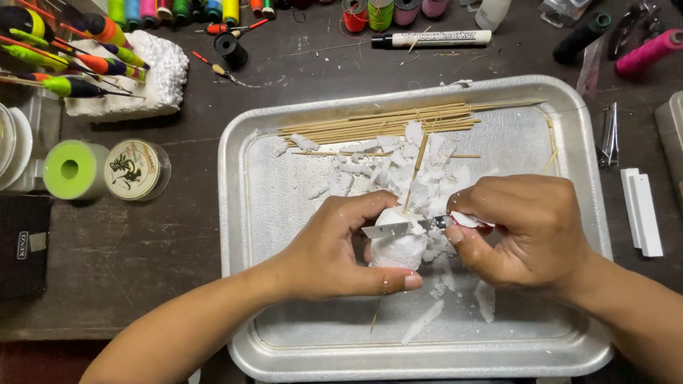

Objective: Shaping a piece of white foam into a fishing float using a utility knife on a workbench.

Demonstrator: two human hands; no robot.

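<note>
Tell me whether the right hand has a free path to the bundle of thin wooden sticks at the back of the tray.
Probably yes. The right hand holds a blade, but only loose white foam shavings lie between it and the sticks.

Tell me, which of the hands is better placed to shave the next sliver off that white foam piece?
The right hand: it grips the blade, whose edge lies across the foam piece. The left hand is cupped around the foam, steadying it.

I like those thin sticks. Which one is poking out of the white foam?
The bamboo stick standing in the white foam piece the left hand holds; the others lie flat.
</note>
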